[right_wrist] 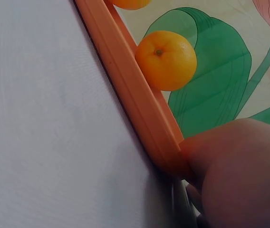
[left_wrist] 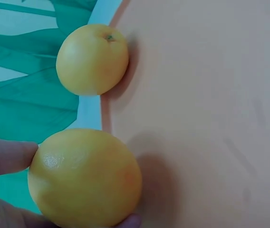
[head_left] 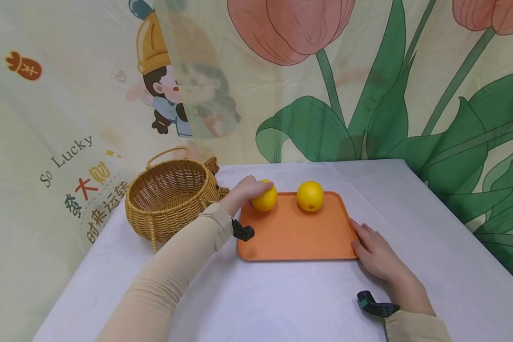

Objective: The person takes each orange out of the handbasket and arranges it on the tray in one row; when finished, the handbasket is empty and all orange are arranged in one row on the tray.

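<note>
My left hand (head_left: 246, 189) holds an orange (head_left: 265, 198) at the far left corner of the orange tray (head_left: 299, 240). In the left wrist view its fingers lie around this orange (left_wrist: 85, 178), and a shadow falls on the tray beside it. A second orange (head_left: 310, 196) rests near the tray's far edge, right of the held one; the right wrist view shows it as the nearer orange (right_wrist: 166, 61). My right hand (head_left: 378, 254) grips the tray's right edge near the front corner. In the right wrist view the thumb is on the rim (right_wrist: 139, 99), with fingers partly hidden below.
A wicker basket (head_left: 171, 216) with a raised handle stands left of the tray, beside my left forearm. White cloth (head_left: 282, 299) covers the table. Behind it hangs a printed curtain (head_left: 308, 109) with tulips and cartoon figures.
</note>
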A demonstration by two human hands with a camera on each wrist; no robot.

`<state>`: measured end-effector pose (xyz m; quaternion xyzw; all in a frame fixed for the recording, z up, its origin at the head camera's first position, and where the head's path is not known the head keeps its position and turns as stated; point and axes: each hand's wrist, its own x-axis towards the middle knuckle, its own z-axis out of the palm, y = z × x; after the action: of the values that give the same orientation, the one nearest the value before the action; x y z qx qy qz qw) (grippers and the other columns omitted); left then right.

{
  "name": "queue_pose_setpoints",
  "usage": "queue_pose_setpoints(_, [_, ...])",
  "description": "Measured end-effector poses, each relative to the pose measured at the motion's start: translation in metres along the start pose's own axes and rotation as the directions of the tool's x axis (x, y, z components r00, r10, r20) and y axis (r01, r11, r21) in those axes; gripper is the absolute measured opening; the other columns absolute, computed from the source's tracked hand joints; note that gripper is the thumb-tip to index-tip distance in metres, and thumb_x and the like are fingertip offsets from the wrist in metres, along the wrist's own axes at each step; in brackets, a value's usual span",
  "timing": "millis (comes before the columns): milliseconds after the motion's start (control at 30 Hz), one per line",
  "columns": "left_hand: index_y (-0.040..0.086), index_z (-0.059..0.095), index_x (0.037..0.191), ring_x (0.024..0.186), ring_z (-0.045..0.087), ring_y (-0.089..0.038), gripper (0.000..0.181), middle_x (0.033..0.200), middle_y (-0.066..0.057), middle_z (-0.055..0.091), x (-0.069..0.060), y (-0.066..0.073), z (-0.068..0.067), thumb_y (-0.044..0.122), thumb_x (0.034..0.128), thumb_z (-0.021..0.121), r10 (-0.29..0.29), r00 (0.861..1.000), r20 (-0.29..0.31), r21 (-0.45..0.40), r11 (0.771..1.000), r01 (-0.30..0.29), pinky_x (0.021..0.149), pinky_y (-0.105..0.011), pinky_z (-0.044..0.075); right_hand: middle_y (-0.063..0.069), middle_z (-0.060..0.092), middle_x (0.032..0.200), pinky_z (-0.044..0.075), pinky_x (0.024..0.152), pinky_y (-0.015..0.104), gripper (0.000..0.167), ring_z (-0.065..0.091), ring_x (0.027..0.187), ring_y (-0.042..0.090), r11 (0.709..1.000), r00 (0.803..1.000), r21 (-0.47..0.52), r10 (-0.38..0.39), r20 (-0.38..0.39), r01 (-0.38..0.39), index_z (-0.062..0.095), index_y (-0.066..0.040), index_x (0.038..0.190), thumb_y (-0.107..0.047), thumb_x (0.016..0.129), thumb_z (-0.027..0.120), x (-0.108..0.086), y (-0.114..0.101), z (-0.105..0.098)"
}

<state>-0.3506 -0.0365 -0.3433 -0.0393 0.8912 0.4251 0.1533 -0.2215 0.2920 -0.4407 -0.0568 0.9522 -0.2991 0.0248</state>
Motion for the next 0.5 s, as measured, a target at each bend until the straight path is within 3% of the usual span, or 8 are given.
queue_pose_setpoints(500, [-0.006,0.045,0.138,0.103,0.057,-0.031,0.067,0.118,-0.019,0.052,0.0,-0.006,0.012,0.047,0.0999,0.062,-0.018,0.999,-0.042,-0.1,0.995,0.014,0.089,-0.047,0.056,0.029,0.025,0.162,0.012,0.114,0.072,0.064,0.013,0.149,0.052,1.0,1.0,0.009,0.012,0.004,-0.012,0.023,-0.006,0.163,-0.028,0.108,0.049,0.0,-0.002,0.0])
